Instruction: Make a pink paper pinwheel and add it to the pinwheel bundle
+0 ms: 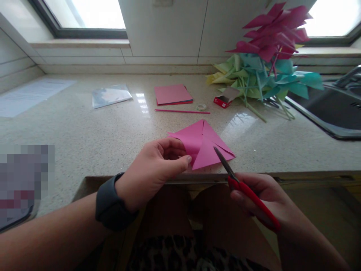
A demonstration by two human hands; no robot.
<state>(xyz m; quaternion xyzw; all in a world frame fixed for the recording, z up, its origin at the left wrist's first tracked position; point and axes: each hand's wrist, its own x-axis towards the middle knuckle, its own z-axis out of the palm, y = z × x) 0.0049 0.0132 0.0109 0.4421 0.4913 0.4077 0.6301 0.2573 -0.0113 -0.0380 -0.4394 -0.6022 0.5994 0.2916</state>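
Observation:
A pink square of paper lies near the counter's front edge, slit in from its corners, with flaps lifting on the left. My left hand, a dark watch on its wrist, grips the paper's left flap between thumb and curled fingers; some fingertips are hidden. In my right hand is a pair of scissors with red handles. Their blades look closed together and point up and left, the tip over or very near the paper's right front side.
Behind lie a pink stick, a tape roll, stacked coloured paper, a small red box and a clear packet. Paper pinwheels rest beside the sink. A printed sheet is far left.

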